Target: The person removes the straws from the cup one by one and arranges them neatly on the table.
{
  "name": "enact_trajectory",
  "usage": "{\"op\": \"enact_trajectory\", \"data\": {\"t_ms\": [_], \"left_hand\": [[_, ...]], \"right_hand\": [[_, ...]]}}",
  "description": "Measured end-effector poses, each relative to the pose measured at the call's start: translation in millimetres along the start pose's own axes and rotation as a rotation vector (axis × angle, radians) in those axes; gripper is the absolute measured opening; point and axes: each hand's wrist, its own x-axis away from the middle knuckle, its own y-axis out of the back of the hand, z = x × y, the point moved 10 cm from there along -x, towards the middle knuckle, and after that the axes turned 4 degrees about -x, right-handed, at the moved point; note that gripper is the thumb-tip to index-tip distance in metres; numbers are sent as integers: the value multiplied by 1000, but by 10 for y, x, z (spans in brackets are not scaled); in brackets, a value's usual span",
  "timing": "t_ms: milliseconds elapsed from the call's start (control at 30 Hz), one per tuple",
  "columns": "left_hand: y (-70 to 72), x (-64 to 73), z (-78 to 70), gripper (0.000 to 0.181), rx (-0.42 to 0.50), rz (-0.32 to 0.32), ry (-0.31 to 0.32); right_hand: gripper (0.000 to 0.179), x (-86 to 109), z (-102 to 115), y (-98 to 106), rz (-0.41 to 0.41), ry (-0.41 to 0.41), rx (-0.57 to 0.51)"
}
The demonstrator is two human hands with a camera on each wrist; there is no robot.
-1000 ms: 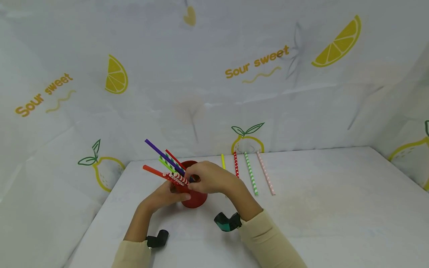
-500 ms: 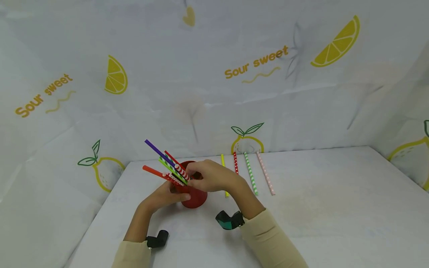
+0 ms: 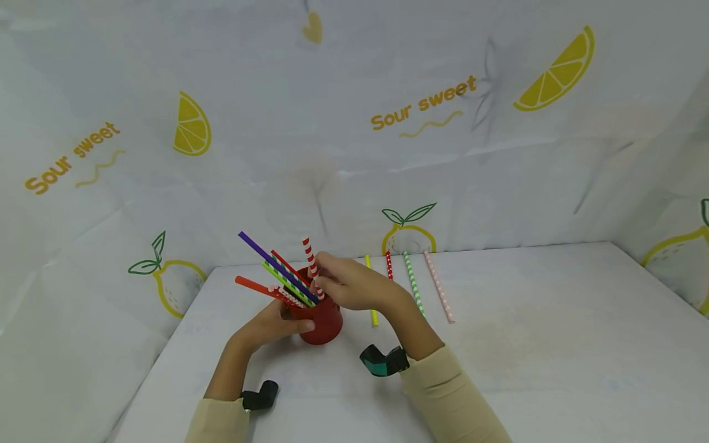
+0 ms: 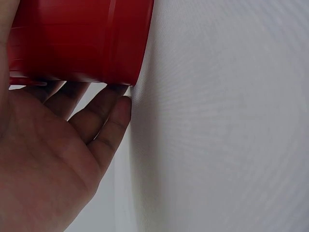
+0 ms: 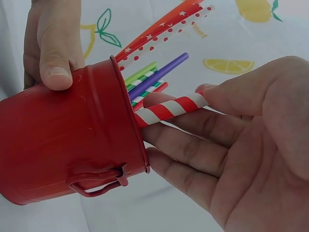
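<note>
A small red metal bucket (image 3: 327, 326) stands on the white table, several paper straws leaning left out of its mouth. My left hand (image 3: 271, 321) grips the bucket's side, thumb in front; its fingers (image 4: 99, 116) touch the wall low down in the left wrist view. Between thumb and fingers my right hand (image 3: 357, 283) pinches a red-and-white striped straw (image 5: 169, 110), which stands nearly upright with its lower end inside the bucket. Beside it are a purple straw (image 5: 159, 75), a lime green straw (image 5: 145, 70) and an orange-red straw with stars (image 5: 159, 26). Their lower ends are hidden.
Right of the bucket lie a yellow straw (image 3: 375, 318), a red dotted straw (image 3: 389, 266), a green striped straw (image 3: 412, 277) and a pink dotted straw (image 3: 440, 289). My right forearm partly covers some. A lemon-print cloth (image 3: 266, 184) hangs behind the table.
The red-and-white striped straw has swung from leaning left among the others to nearly upright, with my right hand shifting slightly right. My left hand and the bucket have stayed put.
</note>
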Motion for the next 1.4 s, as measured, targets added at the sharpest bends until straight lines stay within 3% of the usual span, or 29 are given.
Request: {"op": "enact_trajectory", "data": {"t_ms": [167, 433, 767, 1200, 1400], "left_hand": [[-10, -18, 13, 77, 10, 19, -18], [-28, -27, -27, 76, 29, 41, -67], [-4, -33, 23, 78, -7, 15, -17], [30, -39, 78, 80, -22, -21, 43], [8, -39, 43, 80, 1, 1, 7]], "right_hand": [[3, -5, 4, -8, 2, 5, -20], [18, -10, 64, 10, -21, 82, 17], [20, 2, 132, 100, -91, 150, -84], [25, 61, 254, 262, -181, 173, -67], [26, 105, 310, 358, -229, 204, -100]]}}
